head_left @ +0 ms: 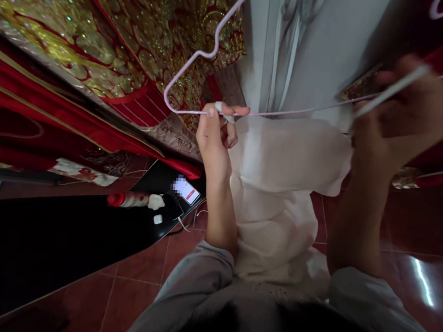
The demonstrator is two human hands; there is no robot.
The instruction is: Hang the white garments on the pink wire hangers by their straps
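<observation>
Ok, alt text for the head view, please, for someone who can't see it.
The left hand pinches a pink hanger; a pale strip crosses the blurred right hand near the hanger's other end. Pale cloth shows at centre. Red-and-gold garments fill the upper left, a black table with phone and bottle the lower left.

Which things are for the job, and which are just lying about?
For the job:
pink hanger, in the left hand
white strip, at the blurred right hand
cream cloth below, probably

Lying about, on the black table:
phone
red-capped bottle
small white case
</observation>
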